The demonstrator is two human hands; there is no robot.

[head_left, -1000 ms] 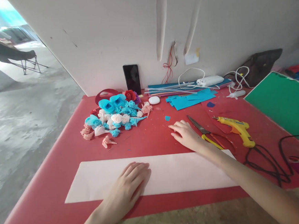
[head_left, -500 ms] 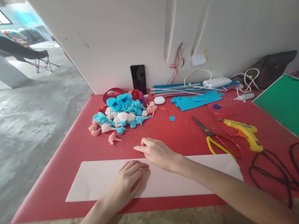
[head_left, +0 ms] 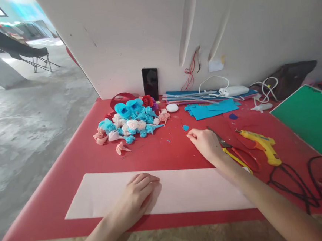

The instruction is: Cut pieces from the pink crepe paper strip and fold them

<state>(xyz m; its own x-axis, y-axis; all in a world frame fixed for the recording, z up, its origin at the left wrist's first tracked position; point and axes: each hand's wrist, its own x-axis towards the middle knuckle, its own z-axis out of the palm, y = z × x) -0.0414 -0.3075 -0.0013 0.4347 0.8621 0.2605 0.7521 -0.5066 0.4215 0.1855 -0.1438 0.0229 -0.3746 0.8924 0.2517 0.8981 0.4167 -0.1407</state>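
L hand [head_left: 133,198] lies flat, grip spread, on paper strip [head_left: 189,190] by counter's [head_left: 158,154] front edge; strip looks uncut. R hand [head_left: 207,144] mid-counter, touching scissors [head_left: 233,155]; fingertips bunched, can't tell if pinching anything. Flower pile [head_left: 130,123] at back looks finished; glue gun [head_left: 260,144] lies untouched.

Two bare arms are all that shows of the person. The slim, unclothed left forearm [head_left: 103,232] enters from the 7 o'clock edge of the view and ends in the left hand [head_left: 136,198], whose fingers [head_left: 147,179] are long and slender. The right forearm [head_left: 267,197], likewise uncovered from the 5 o'clock edge, ends in the right hand [head_left: 206,144]. Both wrists are bare.
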